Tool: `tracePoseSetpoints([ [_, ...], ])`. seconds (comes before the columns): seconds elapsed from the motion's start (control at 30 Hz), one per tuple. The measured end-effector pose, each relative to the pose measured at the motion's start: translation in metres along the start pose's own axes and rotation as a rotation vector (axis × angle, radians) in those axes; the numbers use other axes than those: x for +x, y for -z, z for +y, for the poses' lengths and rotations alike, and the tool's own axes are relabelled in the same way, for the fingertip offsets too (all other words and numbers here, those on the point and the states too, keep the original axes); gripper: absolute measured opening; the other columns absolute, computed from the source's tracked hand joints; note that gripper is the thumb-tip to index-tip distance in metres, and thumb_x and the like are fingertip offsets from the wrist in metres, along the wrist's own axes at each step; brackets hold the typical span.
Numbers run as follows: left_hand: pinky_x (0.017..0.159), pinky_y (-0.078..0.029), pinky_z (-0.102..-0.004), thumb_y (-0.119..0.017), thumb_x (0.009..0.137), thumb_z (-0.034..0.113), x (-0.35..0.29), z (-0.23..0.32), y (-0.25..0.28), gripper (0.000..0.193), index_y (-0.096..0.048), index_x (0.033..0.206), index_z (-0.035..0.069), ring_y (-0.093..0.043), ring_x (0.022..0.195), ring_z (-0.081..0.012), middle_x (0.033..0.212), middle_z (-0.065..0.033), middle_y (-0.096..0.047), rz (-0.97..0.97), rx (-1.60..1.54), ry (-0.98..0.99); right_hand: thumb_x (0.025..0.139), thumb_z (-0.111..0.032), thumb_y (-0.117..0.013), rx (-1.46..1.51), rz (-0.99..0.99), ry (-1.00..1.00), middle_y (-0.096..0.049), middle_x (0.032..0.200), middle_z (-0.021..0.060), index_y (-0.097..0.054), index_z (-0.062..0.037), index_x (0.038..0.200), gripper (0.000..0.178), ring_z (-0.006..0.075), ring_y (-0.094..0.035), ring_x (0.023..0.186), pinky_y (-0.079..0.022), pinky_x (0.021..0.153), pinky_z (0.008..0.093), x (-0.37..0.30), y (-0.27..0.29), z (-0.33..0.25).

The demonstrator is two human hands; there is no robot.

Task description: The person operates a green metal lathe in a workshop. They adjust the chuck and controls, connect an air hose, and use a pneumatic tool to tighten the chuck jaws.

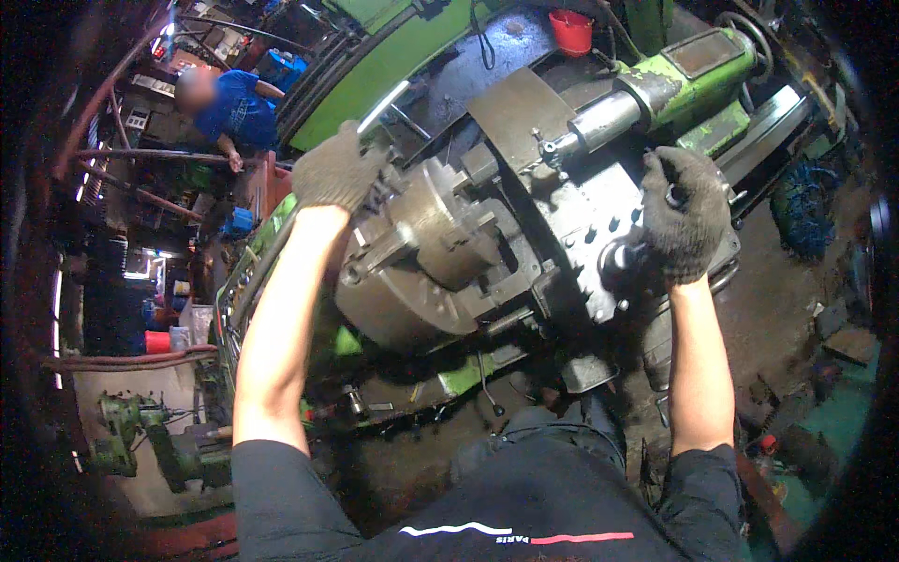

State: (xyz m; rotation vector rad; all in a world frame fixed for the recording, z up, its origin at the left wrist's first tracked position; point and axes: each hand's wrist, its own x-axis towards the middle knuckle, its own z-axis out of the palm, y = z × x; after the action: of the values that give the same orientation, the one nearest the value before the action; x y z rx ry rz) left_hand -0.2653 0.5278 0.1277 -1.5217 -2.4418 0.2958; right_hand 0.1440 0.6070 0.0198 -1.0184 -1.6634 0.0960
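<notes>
My left hand (332, 173), in a grey-brown knit glove, is closed at the far left side of a large lathe chuck (403, 300). A bright straight rod (384, 106) sticks out past its knuckles; I cannot tell whether the fingers hold it. A thick round metal workpiece (459, 248) sits at the chuck's jaws. My right hand (688, 215), gloved alike, is curled beside the silvery carriage top (599, 211). A dark round end shows inside its curled fingers, too hidden to name. A dark round knob (616, 258) stands just left of that hand.
The green tailstock (693, 80) with its steel quill (604, 122) stands at the far right, near a handwheel (749, 37). A red bucket (571, 33) is at the back. A co-worker in a blue shirt (239, 108) is at the far left. Levers (489, 393) project on my side.
</notes>
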Motion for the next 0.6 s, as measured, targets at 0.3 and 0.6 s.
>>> tracePoseSetpoints([
  [0.3,0.079,-0.059,-0.0570,-0.077,0.098,0.053,-0.022,0.023,0.006,0.048,-0.070,0.114,0.008,-0.078,0.089,-0.0451,0.093,-0.0222,-0.076,0.144,0.037,0.067,0.092,-0.026,-0.081,0.264,-0.480,0.086,-0.080,0.116,0.0105,-0.081,-0.0163,0.111,0.022,0.0327,-0.077,0.098,-0.060,0.080,0.0535,-0.006,0.025,0.025],
  [0.6,0.067,-0.053,-0.0510,-0.089,0.089,0.044,-0.041,0.007,0.006,0.034,-0.080,0.096,0.012,-0.070,0.072,-0.0414,0.077,-0.0119,-0.070,0.318,-0.042,-0.171,0.092,-0.018,-0.081,0.730,-0.781,-0.066,-0.072,0.085,0.0124,-0.073,-0.0091,0.105,0.017,0.0332,-0.062,0.062,-0.044,0.059,0.0465,0.016,0.038,0.042],
])
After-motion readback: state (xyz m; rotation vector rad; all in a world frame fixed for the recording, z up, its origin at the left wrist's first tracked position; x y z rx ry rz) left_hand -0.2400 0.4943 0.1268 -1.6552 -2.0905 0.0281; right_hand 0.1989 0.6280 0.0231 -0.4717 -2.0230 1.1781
